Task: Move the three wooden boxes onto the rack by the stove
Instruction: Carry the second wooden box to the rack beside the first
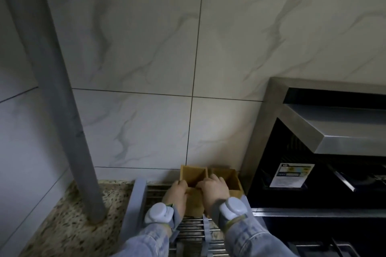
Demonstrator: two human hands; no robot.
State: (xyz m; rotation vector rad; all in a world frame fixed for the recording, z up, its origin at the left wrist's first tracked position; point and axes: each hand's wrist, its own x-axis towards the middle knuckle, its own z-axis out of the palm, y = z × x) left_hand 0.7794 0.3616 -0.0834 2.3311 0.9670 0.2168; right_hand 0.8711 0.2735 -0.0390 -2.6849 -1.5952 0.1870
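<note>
Two open wooden boxes stand side by side on the metal rack, against the tiled wall: the left box and the right box. My left hand grips the near left edge of the left box. My right hand is curled over the near rims where the two boxes meet. Which box it holds is unclear. A further wooden surface shows between my wrists; whether it is a third box is hidden. Both wrists wear grey sensor bands over denim sleeves.
A grey pipe rises from the speckled stone counter left of the rack. The rack has a grey side frame. A steel range hood and black stove unit crowd the right side.
</note>
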